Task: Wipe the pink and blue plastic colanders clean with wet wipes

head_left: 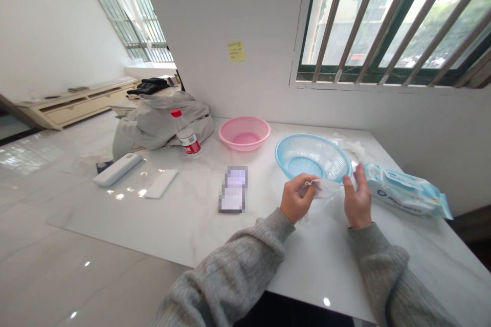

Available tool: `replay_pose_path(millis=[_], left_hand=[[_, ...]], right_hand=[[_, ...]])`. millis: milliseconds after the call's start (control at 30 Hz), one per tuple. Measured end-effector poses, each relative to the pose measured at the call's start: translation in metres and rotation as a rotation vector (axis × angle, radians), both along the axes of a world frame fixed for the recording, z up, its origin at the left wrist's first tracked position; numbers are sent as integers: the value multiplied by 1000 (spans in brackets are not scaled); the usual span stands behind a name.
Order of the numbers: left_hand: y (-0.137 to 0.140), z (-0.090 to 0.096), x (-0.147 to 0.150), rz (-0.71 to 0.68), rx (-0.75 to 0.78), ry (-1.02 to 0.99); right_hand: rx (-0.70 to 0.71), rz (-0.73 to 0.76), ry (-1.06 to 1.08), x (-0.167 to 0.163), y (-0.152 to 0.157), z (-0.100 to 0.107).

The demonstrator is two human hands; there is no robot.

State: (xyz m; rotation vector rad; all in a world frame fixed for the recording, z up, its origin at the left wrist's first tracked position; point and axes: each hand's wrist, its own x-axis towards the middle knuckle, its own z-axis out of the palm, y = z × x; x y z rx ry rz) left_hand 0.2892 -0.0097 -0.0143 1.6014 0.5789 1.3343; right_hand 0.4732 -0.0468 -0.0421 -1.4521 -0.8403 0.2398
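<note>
A thin white wet wipe (326, 188) is stretched sideways in front of the blue basket (282, 156). My left hand (297, 198) pinches its left end between thumb and fingers. At the other end, my right hand (357, 199) has the wipe's edge at its thumb and fingertips, with the other fingers pointing up. Just right of that hand lies a light-blue pack of wet wipes (406, 191). The basket stands behind both hands, its near rim partly covered by them and the wipe.
A pink basin (245, 145) stands against the wall, with a red-capped bottle (187, 135) to its left. Nearer me is a phone (233, 189). A white case (118, 169), a flat white box (161, 184) and a grey cloth bag (153, 122) occupy the table's left side.
</note>
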Motion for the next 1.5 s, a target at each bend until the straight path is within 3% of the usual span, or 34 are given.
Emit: replay_pose_path(millis=[100,133,233,333,533,733,833,933,1067,1167,1267,1500], left_hand=[[0,-1,2,18,41,-34],[0,-1,2,22,54,-45],[-1,-1,2,26,82,-60],[-2,-1,2,44,114,-67],[4,-6,4,10,231,-14],[21,-6,-2,105,377,20],[28,-5,-6,170,279,-24],[26,-3,-7,98,170,-48],[10,-2,-2,-108,244,48],[-1,-2,3,-172,292,130],[-6,-3,5,-153,263,180],[2,-3,4,-44,-20,81]], right_hand=[[236,-163,-460,-11,-12,6],[299,-111,-533,-17,-15,8],[342,225,-689,-33,-22,10],[347,284,-736,-40,-23,10],[305,53,-511,-27,-22,10],[186,161,-128,-15,-20,9],[234,98,13,-7,-18,13],[280,43,-54,-4,-15,19],[325,164,-129,-12,-14,20],[291,195,44,-18,-14,15],[231,215,263,-23,-14,11],[96,394,545,-30,-12,19]])
